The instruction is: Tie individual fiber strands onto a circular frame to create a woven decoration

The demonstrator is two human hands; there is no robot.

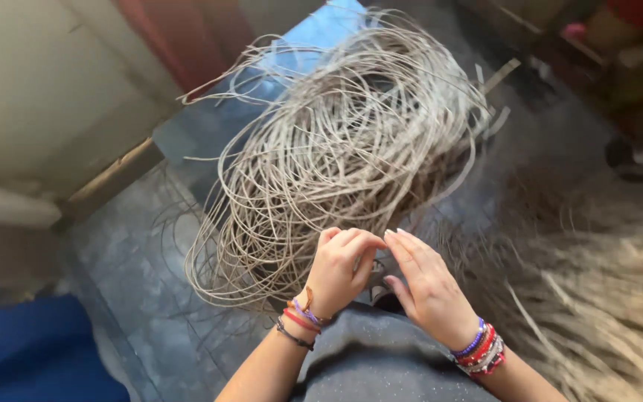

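A big tangled coil of thin pale cane strands (344,141) lies on the grey stone floor in front of me. My left hand (338,272) is curled at the near edge of the coil, fingertips pinched together as if on a strand, though the strand itself is too thin to make out. My right hand (426,286) is right beside it, fingers extended and together, tips touching the left hand's fingers. Both wrists carry several coloured bracelets. My grey-clad knee (381,357) is under the hands.
A heap of dry, fibrous straw-like material (597,298) fills the right side. A blue cushion or cloth (31,350) lies at the lower left. A pale wall and a wooden ledge (109,179) run along the left. Dark clutter sits at the top right.
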